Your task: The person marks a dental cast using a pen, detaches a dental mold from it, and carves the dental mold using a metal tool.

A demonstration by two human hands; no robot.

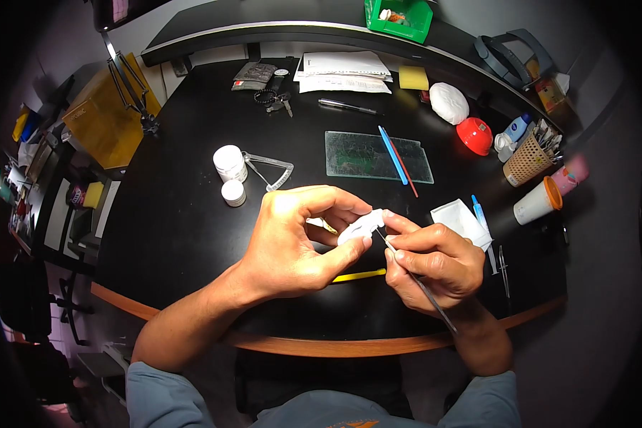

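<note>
My left hand is closed around a small white moulded piece, which looks like a dental cast; its details are too small to make out. In my right hand is a thin metal hand instrument, held like a pen. Its tip meets or nearly meets the white piece's right side. The right fingertips are close to the piece too. Below the hands, a yellow stick lies on the black table. Something yellowish behind the left fingers is mostly hidden.
Beyond the hands lies a glass slab with a blue stick and a red stick. White jars and a metal caliper stand left. A syringe, tweezers and a white cup are right.
</note>
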